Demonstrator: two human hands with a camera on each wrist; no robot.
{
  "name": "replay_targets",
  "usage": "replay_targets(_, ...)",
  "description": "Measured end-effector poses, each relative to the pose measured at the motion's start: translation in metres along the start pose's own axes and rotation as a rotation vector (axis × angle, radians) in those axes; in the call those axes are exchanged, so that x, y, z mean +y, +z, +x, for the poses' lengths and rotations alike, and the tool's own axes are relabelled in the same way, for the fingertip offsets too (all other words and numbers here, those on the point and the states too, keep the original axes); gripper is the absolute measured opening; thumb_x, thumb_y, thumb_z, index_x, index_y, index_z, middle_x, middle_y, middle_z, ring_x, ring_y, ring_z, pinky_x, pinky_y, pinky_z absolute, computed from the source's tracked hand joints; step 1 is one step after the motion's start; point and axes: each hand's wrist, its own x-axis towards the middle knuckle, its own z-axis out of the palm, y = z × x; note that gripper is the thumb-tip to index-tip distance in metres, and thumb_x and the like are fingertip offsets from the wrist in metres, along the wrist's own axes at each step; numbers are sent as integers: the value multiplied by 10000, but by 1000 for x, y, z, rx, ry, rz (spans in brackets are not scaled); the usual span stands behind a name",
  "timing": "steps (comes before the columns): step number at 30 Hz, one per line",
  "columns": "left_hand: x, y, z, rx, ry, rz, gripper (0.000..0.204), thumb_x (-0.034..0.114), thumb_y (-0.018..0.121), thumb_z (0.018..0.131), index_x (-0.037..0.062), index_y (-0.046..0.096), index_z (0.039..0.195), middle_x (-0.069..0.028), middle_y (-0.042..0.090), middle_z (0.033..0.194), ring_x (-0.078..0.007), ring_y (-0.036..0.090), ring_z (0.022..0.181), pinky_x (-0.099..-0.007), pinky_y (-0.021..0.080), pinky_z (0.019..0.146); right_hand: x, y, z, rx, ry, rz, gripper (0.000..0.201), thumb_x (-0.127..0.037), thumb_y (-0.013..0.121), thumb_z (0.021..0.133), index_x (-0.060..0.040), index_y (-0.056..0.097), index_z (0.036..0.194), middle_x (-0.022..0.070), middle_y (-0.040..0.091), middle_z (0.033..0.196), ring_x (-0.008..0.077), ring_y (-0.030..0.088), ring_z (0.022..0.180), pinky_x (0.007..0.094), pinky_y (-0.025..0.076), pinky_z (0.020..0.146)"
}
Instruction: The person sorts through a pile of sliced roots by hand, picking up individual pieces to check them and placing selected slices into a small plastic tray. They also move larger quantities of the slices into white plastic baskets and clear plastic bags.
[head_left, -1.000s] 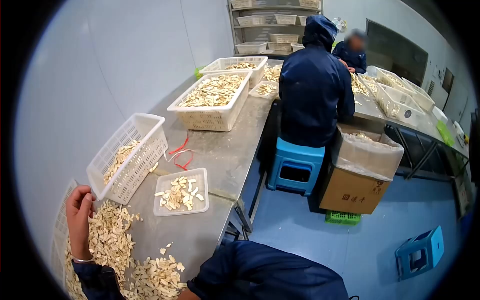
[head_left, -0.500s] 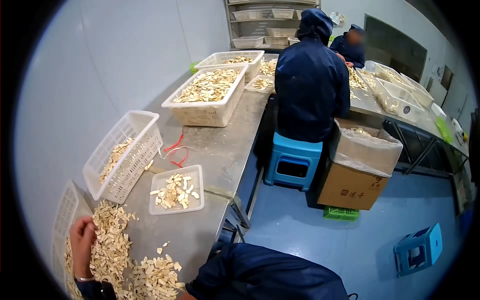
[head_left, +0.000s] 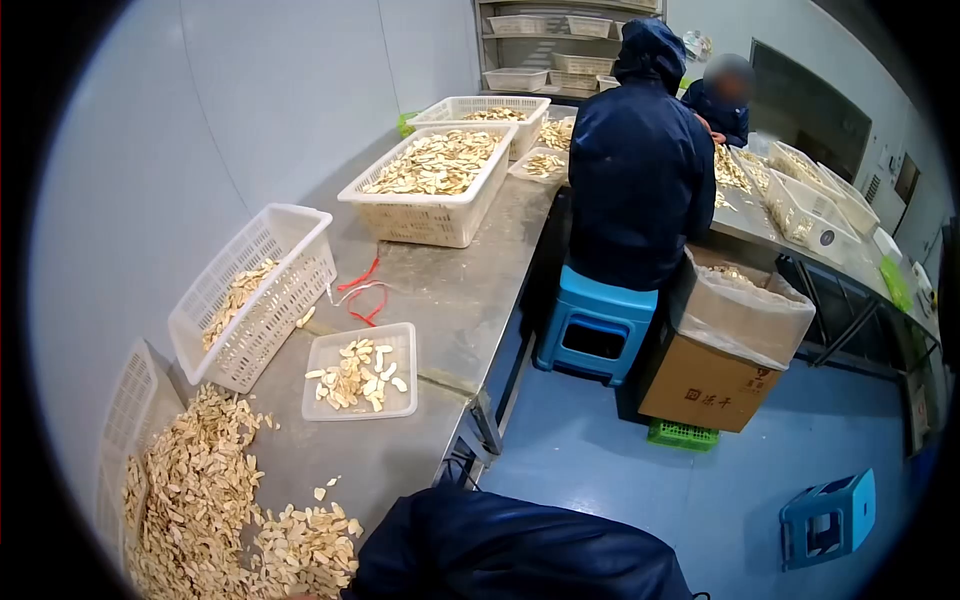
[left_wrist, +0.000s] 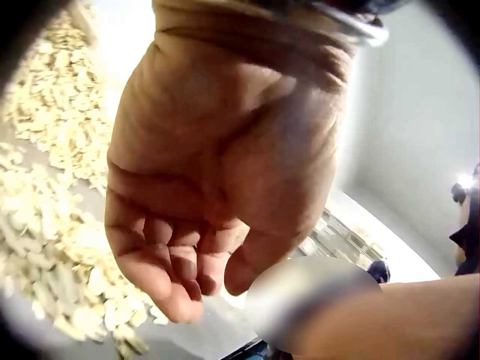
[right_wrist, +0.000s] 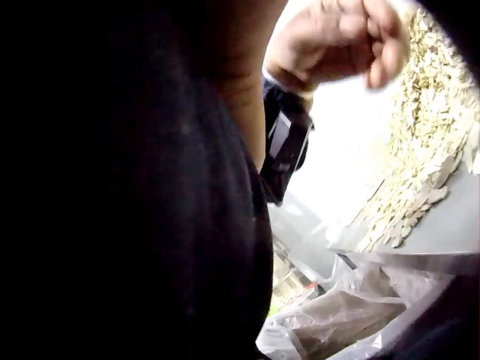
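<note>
My left hand hangs with its fingers loosely curled and nothing visible in them in the left wrist view; the right wrist view shows it too, near the slices. Of my right arm, bare skin shows in the right wrist view, its fingers out of sight. Pale dried slices lie heaped on the metal table in the head view. Behind them a white basket leans over with some slices inside. To its right a shallow tray holds a few slices.
Another white basket stands by the wall at far left. Full baskets sit farther back. A person sits on a blue stool beside a lined carton; someone else is beyond. A second stool stands at right.
The left hand, over the heap by the leaning basket a second ago, came down toward the body and has left the head view. The head view has shifted slightly.
</note>
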Motion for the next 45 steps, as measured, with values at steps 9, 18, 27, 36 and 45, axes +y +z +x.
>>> replay_targets(9, -7, 15, 10, -38, -3, -31, 393, 331, 645, 992, -34, 661, 1139, -105, 663, 933, -204, 624, 830, -335, 498, 752, 7, 3, 17, -40, -13, 13, 354, -398, 574, 996, -84, 608, 1154, 199, 626, 1128, 317, 627, 926, 480, 472, 798)
replay_targets(18, 4, 18, 19, -69, 155, -50, 384, 316, 647, 990, -40, 668, 1133, -124, 676, 946, -220, 643, 844, -352, 510, 765, -3, 6, 44, -98, -86, -62, 339, -395, 571, 1003, -79, 658, 1085, 204, 657, 1058, 324, 638, 874, 478, 474, 757)
replay_targets(27, 67, 25, 36, -204, 611, -93, 375, 301, 649, 987, -45, 674, 1127, -143, 689, 958, -236, 661, 859, -369, 521, 778, -96, -30, 122, -173, -420, -413, 349, -392, 568, 1010, -73, 709, 1016, 209, 687, 987, 330, 649, 821, 476, 476, 717)
replay_targets(36, 126, 54, 44, -530, 940, -205, 365, 286, 650, 985, -51, 680, 1121, -161, 702, 971, -252, 680, 874, -386, 533, 791, -174, -58, 176, -322, -674, -734, 387, -419, 574, 1010, -82, 760, 965, 207, 724, 944, 332, 671, 790, 483, 481, 686)
replay_targets(45, 166, 89, 44, -777, 1032, -197, 356, 272, 652, 982, -57, 686, 1115, -180, 715, 983, -268, 699, 888, -402, 545, 804, -144, -107, 219, -250, -87, -1188, 442, -495, 530, 893, -176, 738, 1117, 126, 719, 1061, 341, 653, 967, 481, 507, 833)
